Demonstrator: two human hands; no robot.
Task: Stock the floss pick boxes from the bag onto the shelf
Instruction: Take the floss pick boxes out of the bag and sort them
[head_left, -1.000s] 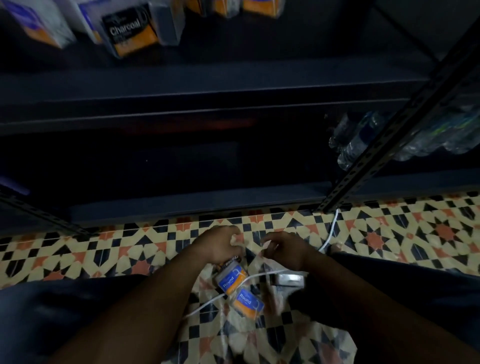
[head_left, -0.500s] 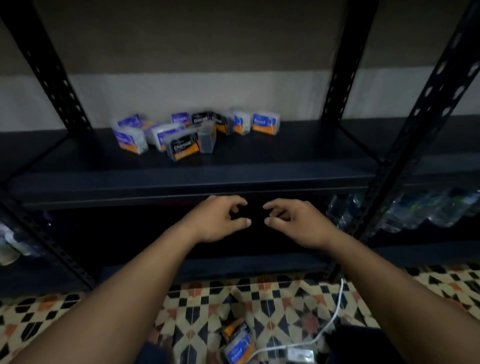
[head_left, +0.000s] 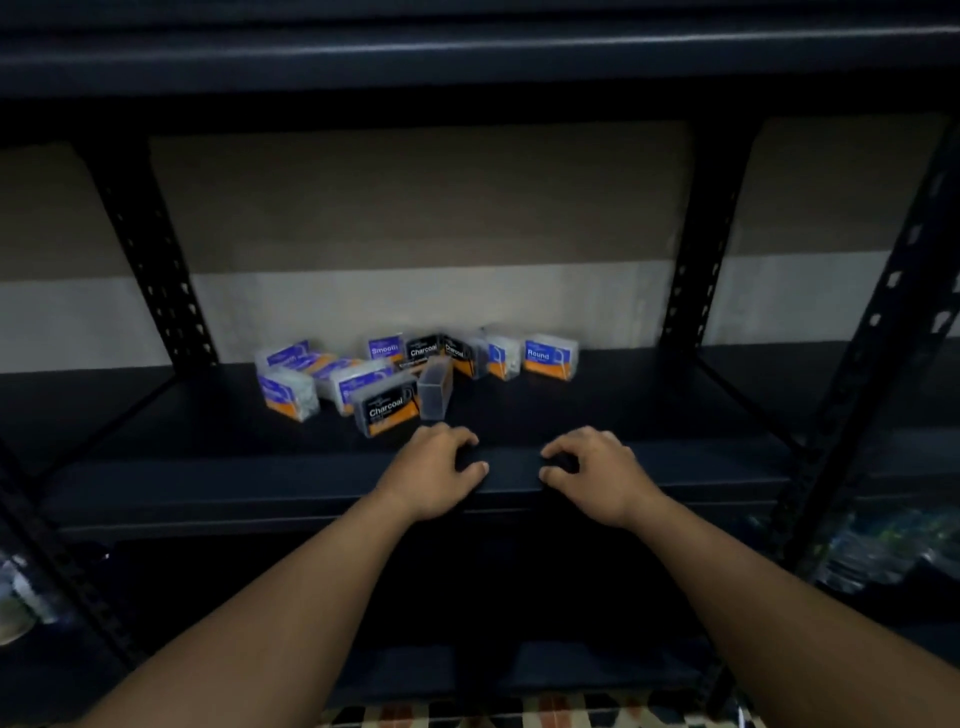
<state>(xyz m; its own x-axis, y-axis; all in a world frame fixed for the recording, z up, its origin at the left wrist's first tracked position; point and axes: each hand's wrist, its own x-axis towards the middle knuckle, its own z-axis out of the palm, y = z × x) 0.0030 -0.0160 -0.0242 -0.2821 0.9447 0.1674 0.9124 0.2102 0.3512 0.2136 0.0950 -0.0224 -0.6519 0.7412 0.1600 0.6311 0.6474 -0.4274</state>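
Several floss pick boxes lie in a loose cluster on the dark shelf (head_left: 649, 415). A black "Charcoal" box (head_left: 387, 410) is nearest, with a clear box (head_left: 435, 387) on end beside it. A "Smooth" box (head_left: 385, 347) and a "Round" box (head_left: 550, 356) stand at the back by the wall. My left hand (head_left: 436, 467) hovers at the shelf's front edge just below the Charcoal box, fingers loosely curled and holding nothing. My right hand (head_left: 597, 467) is beside it in the same pose, also holding nothing. The bag is out of view.
Black perforated uprights (head_left: 156, 260) (head_left: 696, 291) frame the bay, and another shelf board runs overhead. Plastic-wrapped bottles (head_left: 883, 545) lie on the lower level at the right. A strip of patterned floor tile (head_left: 519, 717) shows at the bottom.
My view rose from the bag on the floor to the shelf. Both hands let go of the bag and moved up, empty, to the shelf's front edge.
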